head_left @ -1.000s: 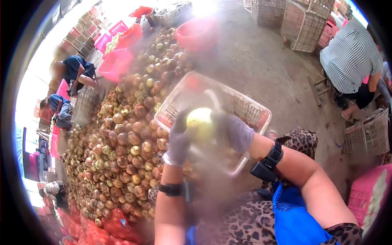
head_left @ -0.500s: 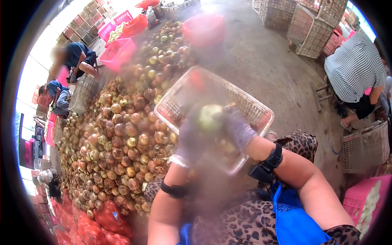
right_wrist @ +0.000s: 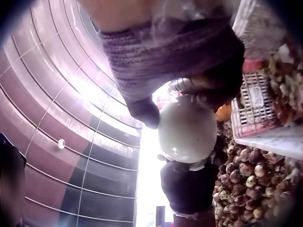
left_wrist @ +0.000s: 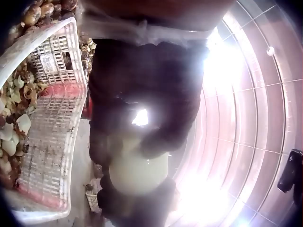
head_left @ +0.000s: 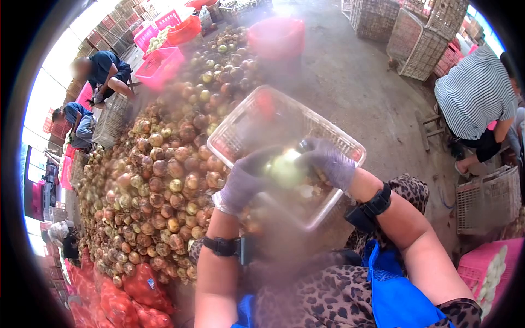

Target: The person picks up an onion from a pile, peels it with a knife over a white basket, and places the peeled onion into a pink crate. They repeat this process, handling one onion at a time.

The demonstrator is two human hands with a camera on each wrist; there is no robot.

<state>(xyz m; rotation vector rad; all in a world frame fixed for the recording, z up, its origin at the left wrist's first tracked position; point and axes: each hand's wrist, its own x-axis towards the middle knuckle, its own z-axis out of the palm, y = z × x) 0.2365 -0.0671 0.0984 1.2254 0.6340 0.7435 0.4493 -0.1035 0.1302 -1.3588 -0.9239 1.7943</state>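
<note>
A peeled, pale onion [head_left: 287,168] is held between both gloved hands over a crate. My left hand [head_left: 244,177] grips it from the left; in the right wrist view that hand's dark glove [right_wrist: 189,187] cups its far end. My right hand [head_left: 331,162] has its thumb and fingers around the opposite side of the onion [right_wrist: 187,128]. A small shiny metal piece [right_wrist: 182,85] shows under the right fingers, its kind unclear. The white plastic crate [head_left: 328,128] lies below the hands, with onion skins and scraps [left_wrist: 14,127] inside.
A big heap of unpeeled onions [head_left: 158,186] spreads to the left, with red net sacks [head_left: 123,300] at its near end. A red tub [head_left: 276,38] stands beyond the crate. A person in a striped top [head_left: 476,90] sits at right, near another crate [head_left: 488,199] and a pink crate [head_left: 470,268].
The onion has shifted slightly right and down, and its surface looks paler and greener than the earlier yellow. Both hands keep hold of it; the right forearm has moved a little right.
</note>
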